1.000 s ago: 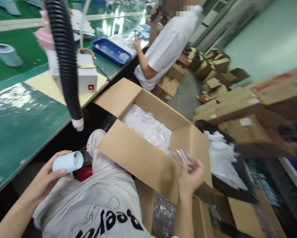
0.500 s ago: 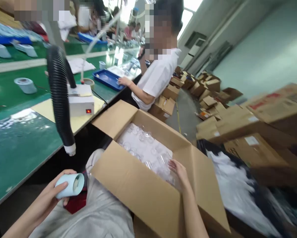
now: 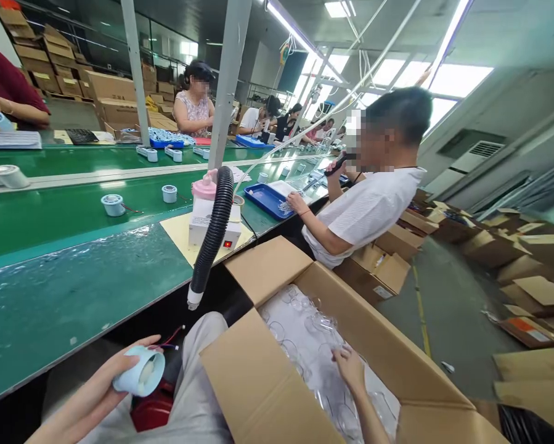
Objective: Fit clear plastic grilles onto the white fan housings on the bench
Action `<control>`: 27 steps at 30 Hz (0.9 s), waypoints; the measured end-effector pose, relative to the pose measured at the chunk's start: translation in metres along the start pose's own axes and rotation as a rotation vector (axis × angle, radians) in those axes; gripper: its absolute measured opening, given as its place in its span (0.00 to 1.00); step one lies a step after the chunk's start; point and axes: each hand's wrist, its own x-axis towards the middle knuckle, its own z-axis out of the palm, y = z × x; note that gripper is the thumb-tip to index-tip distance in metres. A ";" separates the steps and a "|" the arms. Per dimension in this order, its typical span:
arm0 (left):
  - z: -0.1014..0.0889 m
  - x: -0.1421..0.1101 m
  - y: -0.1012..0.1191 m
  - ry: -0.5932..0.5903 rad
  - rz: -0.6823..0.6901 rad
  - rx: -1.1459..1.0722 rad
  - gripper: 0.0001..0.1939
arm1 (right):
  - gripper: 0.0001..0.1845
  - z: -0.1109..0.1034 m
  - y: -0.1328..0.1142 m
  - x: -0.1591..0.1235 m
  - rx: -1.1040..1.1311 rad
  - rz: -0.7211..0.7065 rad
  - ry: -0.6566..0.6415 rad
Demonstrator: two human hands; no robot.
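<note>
My left hand (image 3: 101,377) is wrapped around a light blue cylindrical housing (image 3: 131,377), its open end tilted towards my lap. Thin red and blue wires (image 3: 171,339) with small white connectors trail from behind it. Inside an open cardboard box (image 3: 272,379), my right hand (image 3: 352,370) has its fingers curled together at the rim of a clear plastic cup (image 3: 325,353). More clear, round-rimmed cups (image 3: 321,322) lie about it on a white sheet (image 3: 283,314). The fingertips partly hide the contact with the cup.
A black flexible hose (image 3: 212,228) hangs at the bench edge before a white box-shaped device (image 3: 200,222). Blue housings (image 3: 113,205) stand on the green bench (image 3: 73,290). A co-worker in a white shirt (image 3: 373,209) sits beyond the box, near a blue tray (image 3: 267,200).
The view has swung to the right-hand box's left and upward, showing more bench. My right hand's fingers have curled in among the cups. The housing in my left hand has turned, and its wires now show.
</note>
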 end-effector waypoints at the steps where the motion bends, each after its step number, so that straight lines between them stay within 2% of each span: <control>1: -0.001 0.002 0.001 0.000 -0.029 -0.062 0.26 | 0.23 -0.001 -0.010 -0.001 0.048 -0.038 -0.021; 3: 0.002 0.005 0.005 0.028 -0.102 -0.159 0.18 | 0.23 0.002 -0.032 -0.006 0.171 -0.081 -0.057; 6: 0.014 0.007 0.009 0.073 -0.214 -0.182 0.05 | 0.29 0.028 -0.075 -0.034 0.402 -0.152 -0.197; 8: 0.021 0.009 0.009 0.005 -0.248 -0.130 0.08 | 0.33 0.053 -0.111 -0.068 0.508 -0.232 -0.401; 9: 0.024 0.011 0.008 -0.046 -0.246 -0.096 0.10 | 0.33 0.066 -0.131 -0.087 0.527 -0.309 -0.557; 11: 0.024 0.013 0.007 -0.152 -0.214 0.008 0.13 | 0.33 0.088 -0.172 -0.126 0.461 -0.541 -0.820; 12: 0.022 0.013 0.007 -0.207 -0.190 0.086 0.15 | 0.31 0.097 -0.190 -0.143 0.382 -0.649 -0.862; 13: 0.020 0.013 0.007 -0.263 -0.167 0.180 0.18 | 0.30 0.106 -0.206 -0.157 0.289 -0.762 -0.856; 15: 0.015 0.011 0.010 -0.370 -0.102 0.388 0.22 | 0.27 0.120 -0.229 -0.177 0.088 -0.937 -0.753; 17: 0.011 0.007 0.015 -0.449 0.025 0.591 0.20 | 0.25 0.131 -0.241 -0.185 -0.090 -1.018 -0.655; 19: 0.008 0.002 0.020 -0.479 0.228 0.782 0.15 | 0.20 0.140 -0.244 -0.187 -0.181 -1.012 -0.676; 22: 0.005 -0.004 0.022 -0.441 0.493 0.954 0.12 | 0.09 0.147 -0.245 -0.186 -0.085 -0.895 -0.863; 25: -0.001 -0.004 0.019 -0.374 0.582 0.952 0.22 | 0.04 0.147 -0.250 -0.188 0.142 -0.686 -0.960; 27: -0.006 0.000 0.014 -0.361 0.640 0.928 0.33 | 0.08 0.146 -0.256 -0.190 0.248 -0.563 -0.948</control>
